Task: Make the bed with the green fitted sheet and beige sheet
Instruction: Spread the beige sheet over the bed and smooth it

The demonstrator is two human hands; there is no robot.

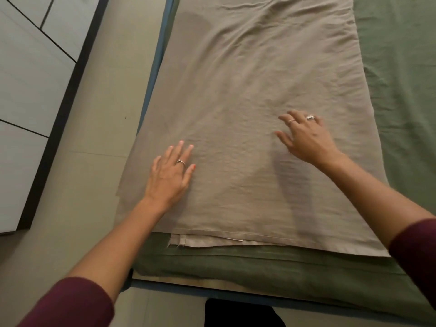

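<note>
Well off to the left of both hands stands a pale cabinet front [28, 74] with dark seams and a dark edge, and between it and the bed runs the plain floor [101, 128]. A blue strip of mattress [157, 67] shows just left of the sheets, up beyond the left hand.

The left hand [169, 172] lies flat on the beige sheet [247, 95], close to that sheet's left edge, fingers straight and lightly spread, gripping nothing; a ring sits on one finger. Its bare forearm leads back to a maroon sleeve [70, 305] at the lower left.

Between the two hands the beige sheet is spread along the bed, creased and rumpled, with a shadow across it. Its hemmed near edge [212, 240] lies just behind the hands, toward the person, with a folded layer peeking out beneath it.

The right hand [306, 138] rests on the same sheet, further up the bed than the left, fingers spread and relaxed, holding nothing; two rings show on it. Its forearm runs back to another maroon sleeve at the right edge.

The green fitted sheet [401, 90] covers the bed under the beige one: it is bare to the right of the right hand and along the near end of the bed below both hands, where it wraps the mattress edge.
</note>
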